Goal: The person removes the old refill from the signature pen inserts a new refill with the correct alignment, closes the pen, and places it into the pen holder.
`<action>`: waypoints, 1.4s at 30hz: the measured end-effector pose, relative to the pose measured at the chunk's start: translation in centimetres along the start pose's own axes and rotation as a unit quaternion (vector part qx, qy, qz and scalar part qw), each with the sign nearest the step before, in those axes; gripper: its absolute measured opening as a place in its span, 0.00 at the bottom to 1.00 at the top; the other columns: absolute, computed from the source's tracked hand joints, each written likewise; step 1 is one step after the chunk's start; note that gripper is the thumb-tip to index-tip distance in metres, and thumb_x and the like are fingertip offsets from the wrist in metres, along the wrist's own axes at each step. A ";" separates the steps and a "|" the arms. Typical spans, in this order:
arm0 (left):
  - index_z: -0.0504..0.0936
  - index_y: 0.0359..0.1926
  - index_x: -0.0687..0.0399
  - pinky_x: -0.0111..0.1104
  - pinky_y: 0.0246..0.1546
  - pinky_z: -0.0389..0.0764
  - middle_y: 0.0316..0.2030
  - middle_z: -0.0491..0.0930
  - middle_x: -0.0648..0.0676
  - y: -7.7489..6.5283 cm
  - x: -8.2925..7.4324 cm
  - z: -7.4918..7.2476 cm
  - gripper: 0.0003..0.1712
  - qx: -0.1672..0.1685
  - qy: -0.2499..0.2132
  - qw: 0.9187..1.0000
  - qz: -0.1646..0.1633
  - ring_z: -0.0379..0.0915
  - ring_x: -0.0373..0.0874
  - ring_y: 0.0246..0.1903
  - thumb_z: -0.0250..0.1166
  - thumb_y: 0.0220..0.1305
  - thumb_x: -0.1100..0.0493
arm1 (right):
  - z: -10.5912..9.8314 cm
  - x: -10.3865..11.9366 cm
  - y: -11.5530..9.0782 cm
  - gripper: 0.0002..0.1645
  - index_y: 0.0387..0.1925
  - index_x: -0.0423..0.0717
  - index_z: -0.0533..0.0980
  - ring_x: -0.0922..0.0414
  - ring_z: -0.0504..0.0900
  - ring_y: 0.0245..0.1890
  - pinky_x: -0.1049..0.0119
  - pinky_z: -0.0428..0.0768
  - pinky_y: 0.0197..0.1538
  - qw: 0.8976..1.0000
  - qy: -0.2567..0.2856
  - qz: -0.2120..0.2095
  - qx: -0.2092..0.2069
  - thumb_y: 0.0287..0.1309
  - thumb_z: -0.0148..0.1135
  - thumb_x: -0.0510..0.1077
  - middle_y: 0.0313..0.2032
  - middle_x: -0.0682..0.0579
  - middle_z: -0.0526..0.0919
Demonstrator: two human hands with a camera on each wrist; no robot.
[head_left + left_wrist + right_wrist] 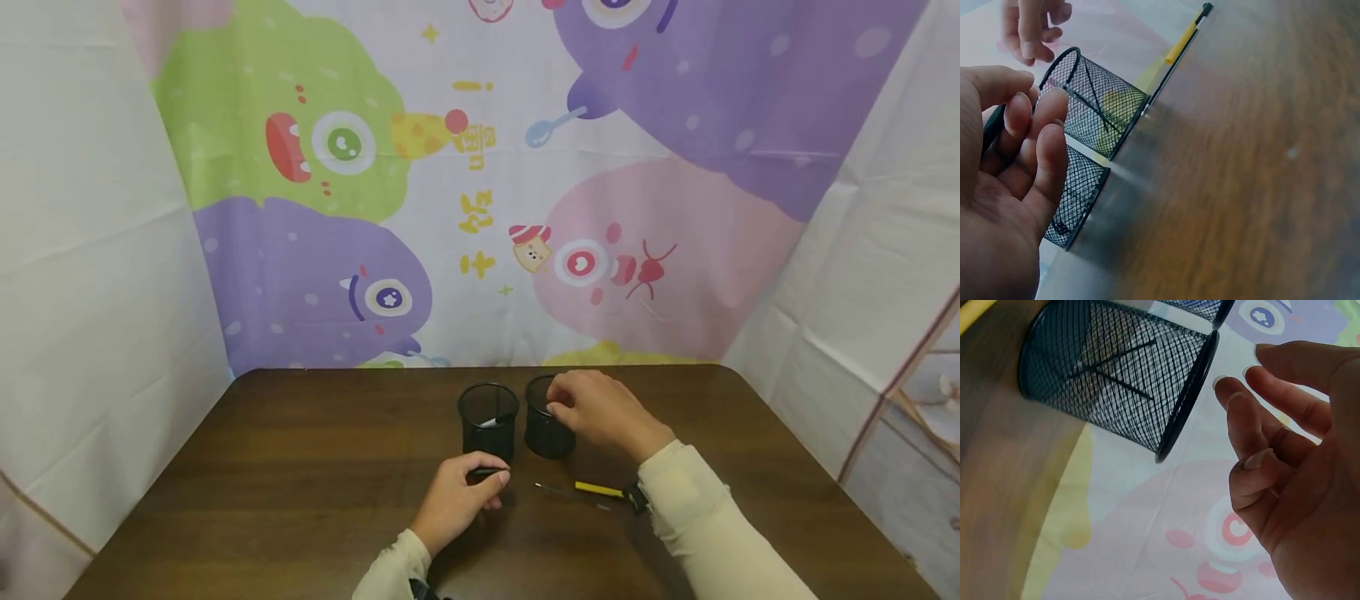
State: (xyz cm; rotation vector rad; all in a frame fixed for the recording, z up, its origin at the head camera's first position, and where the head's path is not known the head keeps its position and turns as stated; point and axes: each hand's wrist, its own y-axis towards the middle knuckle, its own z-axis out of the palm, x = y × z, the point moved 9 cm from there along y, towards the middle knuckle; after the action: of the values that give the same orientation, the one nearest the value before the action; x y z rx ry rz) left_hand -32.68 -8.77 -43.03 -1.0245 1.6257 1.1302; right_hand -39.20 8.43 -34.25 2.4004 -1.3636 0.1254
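My left hand (461, 500) pinches a slim black pen-like thing (483, 472) in front of the left mesh pen holder (486, 443). In the left wrist view, curled fingers cover most of this black thing (992, 128). My right hand (600, 408) hovers by the rim of the right mesh pen holder (550, 437). Nothing shows between its loosely bent fingers (1300, 403) in the right wrist view. Two thin dark sticks (1124, 357) cross inside that holder. Something white (490, 422) shows inside the left one.
A yellow stick (598, 490) lies on the brown table (315, 500) near my right wrist. Beside it is a thin dark stick (555, 489) with a light tip. A cartoon-print cloth (480, 325) hangs behind the table, with white cloth walls at both sides.
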 end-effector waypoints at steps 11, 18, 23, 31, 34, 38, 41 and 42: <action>0.84 0.43 0.69 0.32 0.27 0.83 0.31 0.83 0.58 0.0 0.0 0.1 0.09 0.001 -0.002 1.000 0.001 0.82 0.49 0.24 0.67 0.66 0.65 | 0.8 -0.3 1.5 0.13 0.32 0.55 0.82 0.62 0.73 0.24 0.62 0.77 0.33 0.999 -0.007 -0.011 0.029 0.68 0.62 0.55 0.23 0.63 0.76; 0.84 0.44 0.70 0.33 0.27 0.83 0.31 0.83 0.58 0.0 0.0 0.0 0.10 0.003 -0.004 1.000 0.002 0.82 0.47 0.24 0.67 0.66 0.65 | 1.9 -0.1 2.4 0.22 0.23 0.55 0.80 0.61 0.68 0.18 0.64 0.70 0.27 0.998 -0.019 -0.022 0.054 0.71 0.57 0.59 0.15 0.61 0.69; 0.84 0.44 0.69 0.32 0.28 0.84 0.31 0.83 0.57 0.1 0.0 -0.1 0.10 0.006 -0.005 1.000 0.005 0.82 0.48 0.24 0.67 0.66 0.65 | 2.5 0.0 2.9 0.29 0.17 0.55 0.76 0.62 0.65 0.15 0.65 0.66 0.24 0.996 -0.041 -0.032 0.075 0.73 0.53 0.61 0.12 0.61 0.64; 0.84 0.44 0.70 0.33 0.29 0.84 0.32 0.83 0.60 0.1 -0.1 -0.1 0.10 0.008 -0.006 1.000 0.006 0.81 0.48 0.25 0.67 0.66 0.65 | 3.5 0.1 3.6 0.30 0.32 0.48 0.86 0.61 0.76 0.21 0.59 0.78 0.33 0.993 -0.059 -0.033 0.098 0.74 0.49 0.62 0.16 0.61 0.75; 0.84 0.44 0.70 0.36 0.29 0.85 0.32 0.83 0.61 0.0 -0.1 -0.1 0.10 0.008 -0.005 1.000 0.004 0.81 0.48 0.25 0.67 0.66 0.65 | 3.9 0.0 3.6 0.32 0.38 0.47 0.87 0.59 0.82 0.29 0.51 0.81 0.44 0.991 -0.064 -0.016 0.113 0.74 0.47 0.64 0.20 0.61 0.79; 0.84 0.43 0.68 0.40 0.30 0.85 0.31 0.83 0.60 0.0 -0.2 -0.2 0.09 0.006 -0.003 1.000 0.003 0.82 0.49 0.25 0.66 0.66 0.65 | 4.5 -0.2 3.7 0.34 0.43 0.48 0.87 0.54 0.85 0.39 0.39 0.74 0.53 0.990 -0.060 0.010 0.131 0.74 0.44 0.67 0.27 0.59 0.85; 0.85 0.43 0.66 0.38 0.29 0.85 0.31 0.82 0.57 0.0 -0.2 -0.2 0.07 0.006 -0.003 1.000 0.004 0.82 0.49 0.25 0.66 0.66 0.65 | 4.7 -0.3 3.9 0.36 0.44 0.49 0.87 0.52 0.85 0.42 0.36 0.72 0.53 0.989 -0.058 0.015 0.136 0.74 0.43 0.68 0.32 0.58 0.87; 0.85 0.43 0.65 0.37 0.29 0.85 0.30 0.82 0.57 0.0 -0.2 -0.2 0.07 0.006 -0.003 1.000 0.004 0.82 0.49 0.25 0.66 0.66 0.65 | 4.7 -0.3 4.0 0.36 0.44 0.49 0.87 0.52 0.85 0.42 0.36 0.72 0.53 0.989 -0.059 0.015 0.136 0.73 0.42 0.69 0.33 0.58 0.87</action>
State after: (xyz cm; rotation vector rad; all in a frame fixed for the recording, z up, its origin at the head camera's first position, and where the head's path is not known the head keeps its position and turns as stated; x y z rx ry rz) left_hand -32.66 -8.96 -42.76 -1.0066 1.6302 1.1264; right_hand -43.19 5.11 -37.62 2.6485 -1.5243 0.1915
